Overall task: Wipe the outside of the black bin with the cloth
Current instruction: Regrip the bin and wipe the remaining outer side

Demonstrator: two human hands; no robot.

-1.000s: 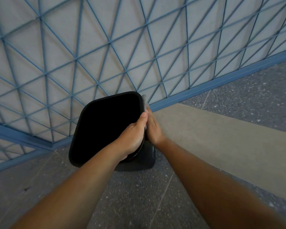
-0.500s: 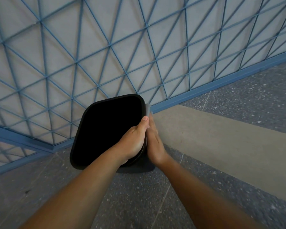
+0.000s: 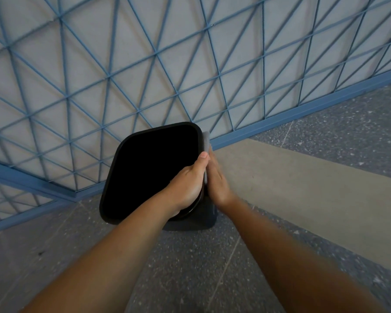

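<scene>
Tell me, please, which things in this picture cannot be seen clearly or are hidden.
Head view only:
- Inside of the black bin: pure black, so its contents cannot be told.
- Cloth: only a pale edge shows above the right hand; the rest is hidden between that hand and the bin wall.
- Left hand fingers: curled over the rim, hidden inside the bin.
- Bin's other outer sides: hidden by the rim from above.

Speckled grey floor (image 3: 190, 279) carries black bin (image 3: 145, 172) (beside blue grille (image 3: 145, 75)).
</scene>
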